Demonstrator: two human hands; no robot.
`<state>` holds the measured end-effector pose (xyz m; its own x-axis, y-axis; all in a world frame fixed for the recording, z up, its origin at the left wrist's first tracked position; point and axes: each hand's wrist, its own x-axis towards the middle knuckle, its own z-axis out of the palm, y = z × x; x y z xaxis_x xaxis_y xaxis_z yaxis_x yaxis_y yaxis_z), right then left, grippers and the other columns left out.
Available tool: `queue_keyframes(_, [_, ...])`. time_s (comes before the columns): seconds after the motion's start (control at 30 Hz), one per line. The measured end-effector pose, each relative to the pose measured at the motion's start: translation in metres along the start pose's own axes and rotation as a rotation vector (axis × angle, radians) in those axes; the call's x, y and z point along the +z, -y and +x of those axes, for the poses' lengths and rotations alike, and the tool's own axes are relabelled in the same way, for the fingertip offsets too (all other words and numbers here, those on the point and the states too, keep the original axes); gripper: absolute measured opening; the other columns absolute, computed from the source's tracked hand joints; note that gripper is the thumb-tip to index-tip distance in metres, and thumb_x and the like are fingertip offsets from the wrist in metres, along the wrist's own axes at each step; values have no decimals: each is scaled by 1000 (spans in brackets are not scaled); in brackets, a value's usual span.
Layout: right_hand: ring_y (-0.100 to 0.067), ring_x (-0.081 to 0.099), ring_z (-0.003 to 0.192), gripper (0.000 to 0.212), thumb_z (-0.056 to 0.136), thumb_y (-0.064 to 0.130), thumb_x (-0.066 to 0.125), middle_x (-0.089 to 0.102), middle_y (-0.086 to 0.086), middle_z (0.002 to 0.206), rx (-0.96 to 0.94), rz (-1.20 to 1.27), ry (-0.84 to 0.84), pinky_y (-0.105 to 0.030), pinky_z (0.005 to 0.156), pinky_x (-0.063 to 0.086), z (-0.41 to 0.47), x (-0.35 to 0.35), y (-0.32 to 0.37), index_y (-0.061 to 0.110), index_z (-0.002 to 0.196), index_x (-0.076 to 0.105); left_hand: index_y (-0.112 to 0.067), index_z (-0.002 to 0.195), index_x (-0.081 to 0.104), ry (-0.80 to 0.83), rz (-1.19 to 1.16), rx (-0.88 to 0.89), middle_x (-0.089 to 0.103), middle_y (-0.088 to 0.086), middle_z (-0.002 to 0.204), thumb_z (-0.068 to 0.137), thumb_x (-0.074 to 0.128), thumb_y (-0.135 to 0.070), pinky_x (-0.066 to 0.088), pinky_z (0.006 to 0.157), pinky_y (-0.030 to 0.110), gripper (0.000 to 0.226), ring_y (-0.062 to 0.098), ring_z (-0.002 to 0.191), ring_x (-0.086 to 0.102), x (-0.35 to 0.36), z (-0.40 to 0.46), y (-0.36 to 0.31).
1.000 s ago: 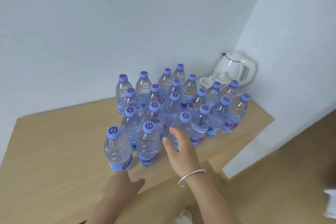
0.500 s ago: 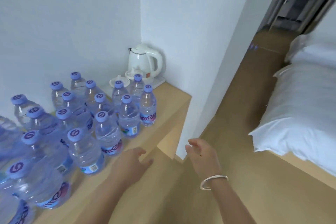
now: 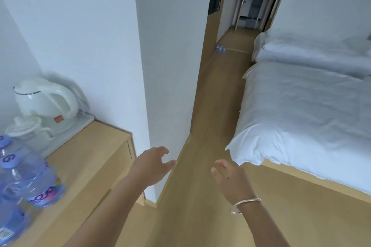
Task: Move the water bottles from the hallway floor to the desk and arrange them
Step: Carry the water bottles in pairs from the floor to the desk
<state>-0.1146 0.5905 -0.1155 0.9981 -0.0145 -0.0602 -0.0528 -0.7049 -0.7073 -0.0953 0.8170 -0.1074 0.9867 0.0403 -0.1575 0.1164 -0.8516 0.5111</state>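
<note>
Both hands were held out empty with fingers loosely spread: the left hand [image 3: 153, 164] just right of the desk [image 3: 88, 154] edge, the right hand [image 3: 230, 180], a bracelet [image 3: 244, 204] on its wrist, over the floor [image 3: 202, 196]. Between the white wall corner [image 3: 144, 86] and the bed [image 3: 305, 110], a strip of bare floor ran to the far hallway. At least three water bottles [image 3: 30, 182] stood at the desk's near left edge, beside one kettle [image 3: 46, 102]. A small cluster of bottles [image 3: 220, 48], count unclear, stood on the far hallway floor.
</note>
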Motion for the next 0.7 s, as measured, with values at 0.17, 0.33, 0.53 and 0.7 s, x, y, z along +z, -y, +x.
queue_keyframes(0.17, [-7, 49, 102, 30, 92, 28, 54, 56, 9, 120, 38, 4, -57, -20, 90, 36, 52, -31, -20, 19, 120, 57, -29, 133, 48, 64, 5, 87, 53, -12, 129, 87, 51, -54, 38, 86, 23, 52, 10, 114, 52, 13, 67, -51])
queue_keyframes(0.33, [-10, 50, 110, 30, 92, 30, 53, 57, 7, 122, 35, -13, -108, -23, 93, 39, 119, -49, -33, 19, 119, 57, -30, 113, 56, 89, -5, 148, 58, -9, 116, 87, 53, -51, 40, 82, 23, 34, 9, 101, 54, 19, 137, -85])
queue_keyframes(0.53, [-13, 48, 119, 37, 93, 31, 52, 52, 4, 131, 64, -59, -106, -19, 95, 33, 237, -82, -40, 17, 126, 53, -27, 108, 55, 132, 4, 239, 55, -7, 104, 89, 53, -46, 37, 80, 24, 27, 12, 92, 53, 17, 254, -138])
queue_keyframes(0.7, [-15, 45, 124, 38, 94, 28, 51, 50, 2, 135, 72, -116, -75, -23, 102, 32, 338, -115, -43, 15, 129, 52, -22, 118, 54, 157, 46, 288, 56, -4, 117, 90, 53, -46, 42, 90, 29, 37, 13, 98, 54, 0, 363, -179])
